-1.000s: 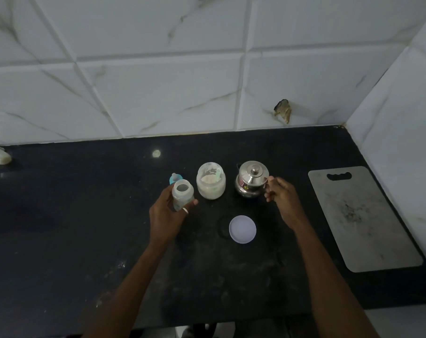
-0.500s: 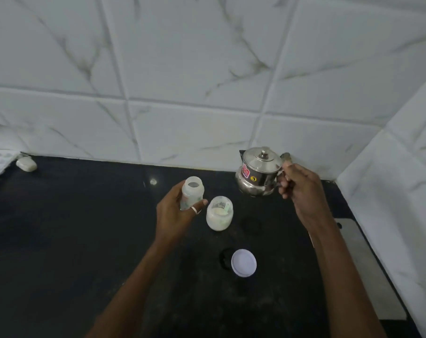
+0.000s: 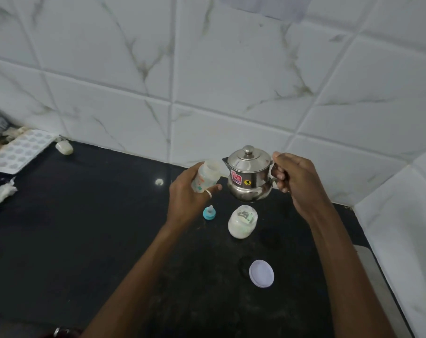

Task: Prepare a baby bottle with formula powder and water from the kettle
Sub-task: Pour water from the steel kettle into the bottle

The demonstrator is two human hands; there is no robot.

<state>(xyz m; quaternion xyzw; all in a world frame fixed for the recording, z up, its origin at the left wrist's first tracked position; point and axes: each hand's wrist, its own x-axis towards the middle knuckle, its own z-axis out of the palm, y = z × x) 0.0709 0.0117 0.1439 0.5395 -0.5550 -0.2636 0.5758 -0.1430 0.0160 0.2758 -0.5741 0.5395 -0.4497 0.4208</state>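
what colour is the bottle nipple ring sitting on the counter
Teal blue, seen in the head view: the nipple ring.

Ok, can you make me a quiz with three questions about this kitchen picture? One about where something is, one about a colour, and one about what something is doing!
1. Where is the white lid?
A. on the powder jar
B. flat on the black counter
C. in a hand

2. What colour is the ring of the bottle teat?
A. red
B. yellow
C. blue

3. What is the kettle doing?
A. held up in the air
C. lying on its side
B. standing on the counter

Answers:
1. B, it lies on the counter, nearer the person than the powder jar, which is open.
2. C, the ring looks blue.
3. A, the right hand grips its handle beside the baby bottle that is in the left hand.
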